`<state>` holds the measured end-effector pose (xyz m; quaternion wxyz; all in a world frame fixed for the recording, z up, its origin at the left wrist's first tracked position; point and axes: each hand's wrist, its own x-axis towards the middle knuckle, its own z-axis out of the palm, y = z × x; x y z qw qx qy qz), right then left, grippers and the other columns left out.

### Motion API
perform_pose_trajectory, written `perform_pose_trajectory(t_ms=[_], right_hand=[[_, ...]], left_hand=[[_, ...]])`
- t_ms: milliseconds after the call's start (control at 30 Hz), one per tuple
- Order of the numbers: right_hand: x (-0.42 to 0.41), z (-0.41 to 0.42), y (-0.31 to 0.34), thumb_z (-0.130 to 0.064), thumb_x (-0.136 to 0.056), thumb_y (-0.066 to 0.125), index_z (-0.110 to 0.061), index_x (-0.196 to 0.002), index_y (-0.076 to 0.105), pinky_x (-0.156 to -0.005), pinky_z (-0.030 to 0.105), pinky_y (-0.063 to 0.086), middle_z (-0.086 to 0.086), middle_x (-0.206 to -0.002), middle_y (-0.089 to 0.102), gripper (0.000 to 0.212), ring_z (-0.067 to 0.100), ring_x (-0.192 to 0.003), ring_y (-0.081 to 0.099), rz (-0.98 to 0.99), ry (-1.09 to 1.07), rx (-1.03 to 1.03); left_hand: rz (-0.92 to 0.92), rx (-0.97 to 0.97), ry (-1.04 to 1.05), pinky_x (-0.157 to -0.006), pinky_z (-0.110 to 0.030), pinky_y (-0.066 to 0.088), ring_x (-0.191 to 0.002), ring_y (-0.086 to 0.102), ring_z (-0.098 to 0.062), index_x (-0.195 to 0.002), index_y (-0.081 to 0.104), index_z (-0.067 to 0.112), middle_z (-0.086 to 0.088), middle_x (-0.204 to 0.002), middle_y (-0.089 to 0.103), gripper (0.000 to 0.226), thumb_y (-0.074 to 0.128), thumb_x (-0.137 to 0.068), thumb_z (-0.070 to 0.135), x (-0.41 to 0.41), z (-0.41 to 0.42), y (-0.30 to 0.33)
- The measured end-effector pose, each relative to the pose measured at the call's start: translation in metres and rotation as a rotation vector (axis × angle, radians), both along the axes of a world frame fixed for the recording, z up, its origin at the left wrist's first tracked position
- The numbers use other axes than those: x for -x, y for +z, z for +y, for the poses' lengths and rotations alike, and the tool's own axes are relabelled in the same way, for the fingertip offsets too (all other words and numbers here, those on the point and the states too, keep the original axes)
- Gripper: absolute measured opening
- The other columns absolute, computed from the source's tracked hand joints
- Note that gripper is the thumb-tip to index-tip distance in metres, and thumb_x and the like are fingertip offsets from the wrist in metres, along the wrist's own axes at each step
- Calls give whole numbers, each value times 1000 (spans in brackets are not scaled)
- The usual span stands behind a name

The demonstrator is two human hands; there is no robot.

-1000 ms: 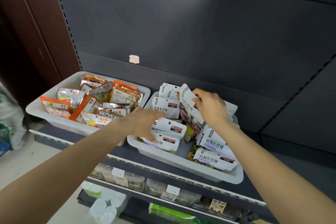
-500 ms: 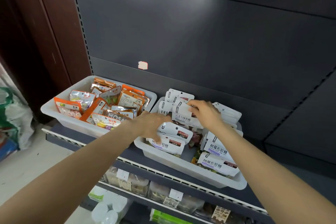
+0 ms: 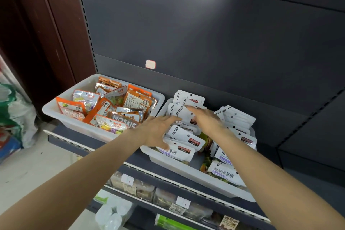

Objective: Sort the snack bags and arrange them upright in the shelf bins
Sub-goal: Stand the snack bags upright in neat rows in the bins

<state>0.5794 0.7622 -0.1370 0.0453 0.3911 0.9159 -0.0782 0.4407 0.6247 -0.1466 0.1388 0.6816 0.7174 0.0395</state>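
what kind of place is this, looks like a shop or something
Most likely a small shop aisle: dark metal retail shelving, white bins of packaged snack bags, and price tags clipped to the lower shelf edge.

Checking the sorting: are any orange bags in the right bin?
No, the right bin shows only white bags; the orange bags sit in the left bin.

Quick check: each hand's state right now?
Left hand: open, fingers straight, resting on white snack bags.
Right hand: open, flat on the bags.
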Motion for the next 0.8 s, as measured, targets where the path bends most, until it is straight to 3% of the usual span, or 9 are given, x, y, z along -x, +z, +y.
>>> perform_pose_trajectory(t_ms=[67, 133, 233, 367, 433, 500, 633, 733, 800], right_hand=[[9, 1, -3, -10, -98, 39, -47, -144, 22, -93, 40, 48, 10, -142, 42, 62, 30, -113, 52, -36, 50, 25], [19, 5, -4, -28, -100, 39, -46, -142, 30, -96, 40, 45, 6, -147, 38, 46, 31, -121, 47, 13, 76, 116], [24, 14, -6, -13, -101, 34, -49, -135, 42, -102, 38, 42, 0, -146, 42, 50, 25, -124, 46, 101, 110, 280], [14, 20, -7, -13, -100, 42, -24, -135, 50, -105, 30, 35, -1, -143, 46, 37, 19, -131, 43, 316, 43, 432], [8, 22, -11, -13, -100, 41, -20, -130, 54, -103, 27, 35, -1, -137, 52, 33, 17, -128, 46, 464, -30, 468], [4, 26, -14, -13, -101, 40, -18, -132, 51, -100, 26, 36, 1, -138, 51, 34, 17, -128, 46, 508, -119, 383], [7, 41, -18, -16, -99, 46, -18, -149, 23, -109, 35, 30, 4, -153, 26, 55, 22, -138, 31, 410, -193, 229], [18, 52, -20, -19, -97, 51, -18, -152, 2, -114, 43, 23, 6, -157, 12, 74, 24, -143, 19, 407, -246, 326], [26, 60, -23, -20, -96, 53, -15, -152, 1, -113, 43, 21, 7, -157, 11, 77, 25, -143, 19, 412, -317, 354]], left_hand=[[6, 3, 14, -114, -44, 21, -137, 31, -19, -149, 9, 30, 3, -151, 29, 103, 78, -73, 35, 0, 1, -1], [39, 20, 21, -114, -45, 20, -138, 28, -21, -150, 3, 30, 2, -153, 21, 107, 77, -73, 38, 1, 3, -2], [129, 34, 31, -116, -47, 12, -144, 12, -27, -150, -9, 28, -3, -156, 3, 115, 76, -73, 44, 1, 8, -2], [276, -7, 7, -113, -47, -13, -143, -22, -28, -147, -22, 23, -6, -155, -26, 123, 73, -73, 51, 2, 23, -3], [276, 29, -16, -114, -47, -11, -145, -18, -26, -149, -17, 23, -5, -158, -19, 120, 71, -73, 54, 5, 31, -1], [249, 54, -4, -117, -47, 0, -147, -2, -27, -151, -7, 24, -5, -160, -2, 115, 71, -73, 56, 8, 36, 0], [201, 55, 33, -115, -48, 14, -142, 17, -27, -151, 4, 23, -4, -155, 16, 107, 70, -74, 57, 12, 35, -5], [193, 10, 29, -115, -47, 15, -141, 19, -25, -147, 14, 25, 0, -153, 19, 98, 69, -73, 57, 13, 32, -10], [183, -14, 33, -115, -45, 16, -140, 19, -23, -146, 16, 25, 0, -152, 19, 95, 69, -74, 56, 13, 30, -14]])
